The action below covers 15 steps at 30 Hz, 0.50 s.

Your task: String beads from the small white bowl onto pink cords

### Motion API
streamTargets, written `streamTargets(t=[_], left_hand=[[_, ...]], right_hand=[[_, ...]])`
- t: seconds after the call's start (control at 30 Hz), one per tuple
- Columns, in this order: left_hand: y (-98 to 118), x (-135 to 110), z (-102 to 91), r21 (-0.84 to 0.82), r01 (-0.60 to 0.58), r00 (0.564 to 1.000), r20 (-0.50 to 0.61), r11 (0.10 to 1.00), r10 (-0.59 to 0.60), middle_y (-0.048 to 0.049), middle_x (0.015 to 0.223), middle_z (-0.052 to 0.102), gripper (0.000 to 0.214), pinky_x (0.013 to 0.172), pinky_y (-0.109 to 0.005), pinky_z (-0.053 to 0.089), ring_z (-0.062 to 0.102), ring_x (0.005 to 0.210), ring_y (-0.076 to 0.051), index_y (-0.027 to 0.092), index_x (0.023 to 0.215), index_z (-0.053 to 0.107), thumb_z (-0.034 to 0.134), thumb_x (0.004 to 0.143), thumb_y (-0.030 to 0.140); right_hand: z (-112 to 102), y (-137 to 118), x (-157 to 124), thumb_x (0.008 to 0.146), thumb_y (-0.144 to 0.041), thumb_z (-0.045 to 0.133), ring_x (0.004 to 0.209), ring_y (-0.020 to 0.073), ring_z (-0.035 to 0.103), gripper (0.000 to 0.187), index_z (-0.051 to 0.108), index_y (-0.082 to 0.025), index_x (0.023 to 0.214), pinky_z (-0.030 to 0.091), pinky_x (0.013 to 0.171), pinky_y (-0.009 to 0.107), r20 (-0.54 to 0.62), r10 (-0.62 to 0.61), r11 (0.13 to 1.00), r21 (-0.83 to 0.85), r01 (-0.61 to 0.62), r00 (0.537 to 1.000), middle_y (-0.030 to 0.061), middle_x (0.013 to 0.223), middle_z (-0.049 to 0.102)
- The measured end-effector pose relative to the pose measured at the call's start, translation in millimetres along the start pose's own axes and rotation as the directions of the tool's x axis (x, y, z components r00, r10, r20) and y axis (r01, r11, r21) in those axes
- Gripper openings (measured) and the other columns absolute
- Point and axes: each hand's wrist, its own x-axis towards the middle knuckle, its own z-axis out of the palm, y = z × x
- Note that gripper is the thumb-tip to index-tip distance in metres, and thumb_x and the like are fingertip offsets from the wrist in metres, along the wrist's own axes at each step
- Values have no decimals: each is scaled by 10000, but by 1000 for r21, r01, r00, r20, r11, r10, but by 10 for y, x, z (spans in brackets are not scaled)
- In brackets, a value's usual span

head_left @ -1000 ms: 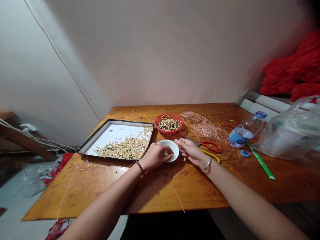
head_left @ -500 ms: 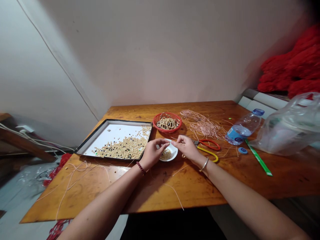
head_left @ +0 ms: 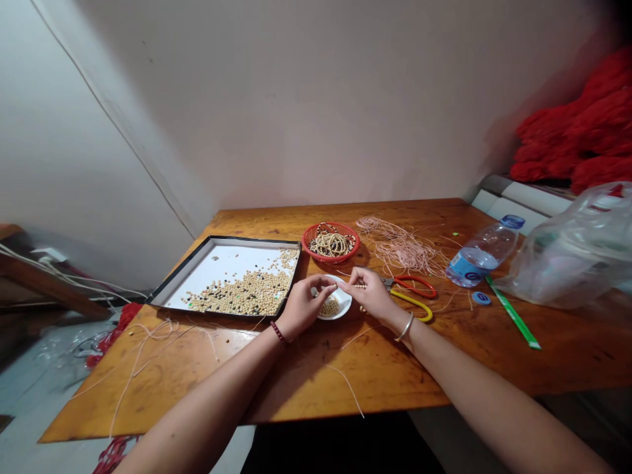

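Observation:
Over a small white dish [head_left: 342, 309] of tan beads [head_left: 328, 307], both hands meet with their fingertips close together. My left hand [head_left: 307, 304] pinches at the thumb and forefinger; a tiny bead seems to sit there. My right hand [head_left: 371, 295] is closed on a string of beads [head_left: 360, 287], part of which hangs below the fingers. A thin pink cord end sticks out above that hand. To the left, a black-edged tray [head_left: 158, 297] holds many loose tan beads with some black and green ones among them.
Behind the hands stands a red basket [head_left: 307, 251] with finished bead strings. Tangled pink cord [head_left: 402, 249] lies right of it. Scissors [head_left: 417, 307] with red and yellow handles lie by my right wrist. Farther right are a water bottle [head_left: 473, 263], a blue cap [head_left: 480, 298], a green strip [head_left: 513, 315] and a plastic bag [head_left: 567, 257].
Hardly anything differs. Both hands stay over the dish in the same pinching pose, with only slight finger movement and a tiny shift of the view.

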Motion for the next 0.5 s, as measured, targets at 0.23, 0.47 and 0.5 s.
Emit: streamTargets(t=[0.23,0.47,0.5], left_hand=[[13,-10,4,7,-9,1000,15,1000,9,-57,867,692,309,732,-284,475,599,768,-161,148,896,669,565,857,436],[39,-24,-23,49,12,999,48,999,-15,-46,853,701,283,706,-262,459,615,763,-158,151,894,678,557,866,405],[47,-25,-23,55,9,999,48,998,-12,-46,854,702,282,703,-260,456,616,760,-158,150,886,679,560,864,405]], right_hand=[[8,-22,-24,703,-387,706,562,114,394,323,472,-198,586,310,522,229,-9,-10,1000,-7,10,1000,-29,573,458],[-11,-47,-33,754,-264,625,565,118,418,171,516,-204,637,328,537,231,37,-3,1000,-23,4,999,-25,604,486],[-8,-44,-38,755,-249,617,577,119,432,140,525,-205,661,335,544,230,54,-8,1000,-23,10,999,-24,624,499]])
